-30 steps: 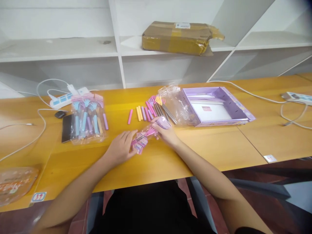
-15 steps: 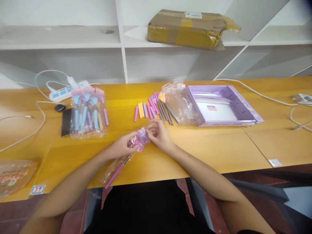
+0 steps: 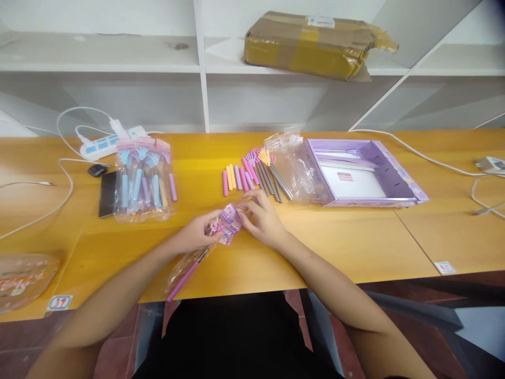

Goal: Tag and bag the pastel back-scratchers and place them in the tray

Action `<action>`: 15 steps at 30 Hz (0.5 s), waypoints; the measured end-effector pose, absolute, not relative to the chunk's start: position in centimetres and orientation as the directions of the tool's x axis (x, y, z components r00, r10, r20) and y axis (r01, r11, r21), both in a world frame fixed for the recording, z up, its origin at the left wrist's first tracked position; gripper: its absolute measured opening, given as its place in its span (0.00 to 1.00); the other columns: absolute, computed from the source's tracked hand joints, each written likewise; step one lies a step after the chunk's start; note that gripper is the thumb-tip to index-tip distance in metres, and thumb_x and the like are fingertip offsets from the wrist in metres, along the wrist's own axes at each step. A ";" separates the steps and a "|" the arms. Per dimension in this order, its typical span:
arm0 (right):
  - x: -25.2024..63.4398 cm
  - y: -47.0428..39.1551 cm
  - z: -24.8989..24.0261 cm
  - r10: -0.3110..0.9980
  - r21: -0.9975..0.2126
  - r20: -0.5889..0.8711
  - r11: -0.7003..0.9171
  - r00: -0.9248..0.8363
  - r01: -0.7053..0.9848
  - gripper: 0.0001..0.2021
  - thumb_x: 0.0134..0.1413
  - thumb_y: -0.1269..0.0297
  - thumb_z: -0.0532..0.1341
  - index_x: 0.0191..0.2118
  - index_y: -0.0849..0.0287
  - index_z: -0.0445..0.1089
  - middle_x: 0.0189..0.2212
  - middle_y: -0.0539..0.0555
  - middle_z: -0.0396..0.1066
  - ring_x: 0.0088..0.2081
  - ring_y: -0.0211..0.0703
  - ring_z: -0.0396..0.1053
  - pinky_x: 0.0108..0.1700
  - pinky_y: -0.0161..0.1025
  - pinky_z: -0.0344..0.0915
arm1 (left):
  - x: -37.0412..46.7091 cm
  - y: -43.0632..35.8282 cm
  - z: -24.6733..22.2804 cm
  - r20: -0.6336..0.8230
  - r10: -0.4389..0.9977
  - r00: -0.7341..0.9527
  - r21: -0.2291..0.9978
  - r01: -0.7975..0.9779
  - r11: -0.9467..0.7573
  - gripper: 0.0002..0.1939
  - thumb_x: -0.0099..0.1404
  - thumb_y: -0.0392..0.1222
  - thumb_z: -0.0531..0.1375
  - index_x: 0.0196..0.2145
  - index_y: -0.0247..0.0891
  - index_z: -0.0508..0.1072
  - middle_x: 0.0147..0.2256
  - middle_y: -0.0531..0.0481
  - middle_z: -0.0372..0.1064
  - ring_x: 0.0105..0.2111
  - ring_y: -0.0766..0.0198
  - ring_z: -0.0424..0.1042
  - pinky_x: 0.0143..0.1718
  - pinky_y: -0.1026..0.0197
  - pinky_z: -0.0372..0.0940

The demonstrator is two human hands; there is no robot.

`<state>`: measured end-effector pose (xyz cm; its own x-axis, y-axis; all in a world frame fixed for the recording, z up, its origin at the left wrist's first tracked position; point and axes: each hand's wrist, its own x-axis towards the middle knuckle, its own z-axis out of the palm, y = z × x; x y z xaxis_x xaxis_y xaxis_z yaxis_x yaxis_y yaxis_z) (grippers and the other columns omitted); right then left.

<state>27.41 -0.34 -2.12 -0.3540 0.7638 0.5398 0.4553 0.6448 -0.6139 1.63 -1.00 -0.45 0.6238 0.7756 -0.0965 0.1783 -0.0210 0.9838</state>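
Note:
My left hand (image 3: 197, 232) is closed around the top of a clear plastic bag (image 3: 176, 269). Inside it lies a back scratcher with a pink handle (image 3: 182, 281) and a metal rod, slanting down toward the table's front edge. Its pink head is partly covered by my left fingers. A purple-pink printed header (image 3: 232, 216) on the bag sticks out between my hands. At that header's right edge, my right hand (image 3: 262, 220) pinches with thumb and fingers. Beyond the hands lie several loose pink, yellow and purple handles (image 3: 237, 178) and several metal-rod back scratchers (image 3: 272, 176).
A purple tray box (image 3: 394, 173) stands at the right beside crumpled plastic bags (image 3: 298, 173). At the left, a bag of back scratchers (image 3: 144, 181) overlaps a dark flat object (image 3: 106, 195). A power strip (image 3: 112, 143) with cables lies behind. A taped carton (image 3: 307, 47) sits on the shelf.
The camera view has shifted slightly. Both hands stay at the bag's header, with only a small shift of the right fingers and the header's angle.

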 end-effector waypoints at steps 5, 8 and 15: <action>27.4 0.1 -1.9 0.788 -0.706 0.496 0.610 -0.363 0.359 0.03 0.69 0.62 0.67 0.44 0.53 0.76 0.53 0.59 0.67 0.56 0.53 0.70 0.61 0.56 0.70 | 1.7 -1.3 -0.1 -0.117 0.757 0.643 0.977 0.210 -0.028 0.32 0.69 0.43 0.66 0.68 0.36 0.69 0.53 0.41 0.79 0.47 0.56 0.79 0.52 0.54 0.73; 27.5 0.3 -1.7 0.813 -0.754 0.477 0.574 -0.333 0.321 0.05 0.70 0.59 0.66 0.41 0.53 0.76 0.49 0.58 0.69 0.54 0.53 0.70 0.60 0.55 0.69 | 1.7 -1.4 0.3 -0.124 0.746 0.654 0.976 0.214 -0.026 0.27 0.69 0.43 0.65 0.64 0.36 0.72 0.47 0.44 0.80 0.42 0.59 0.78 0.45 0.58 0.73; 29.5 1.6 -1.6 0.928 -0.900 0.328 0.364 -0.180 0.239 0.14 0.74 0.50 0.61 0.40 0.54 0.73 0.40 0.55 0.70 0.42 0.48 0.70 0.48 0.47 0.71 | 0.6 -1.0 0.9 -0.152 0.784 0.602 0.964 0.265 -0.016 0.27 0.68 0.42 0.65 0.64 0.37 0.72 0.38 0.50 0.77 0.29 0.68 0.70 0.33 0.64 0.66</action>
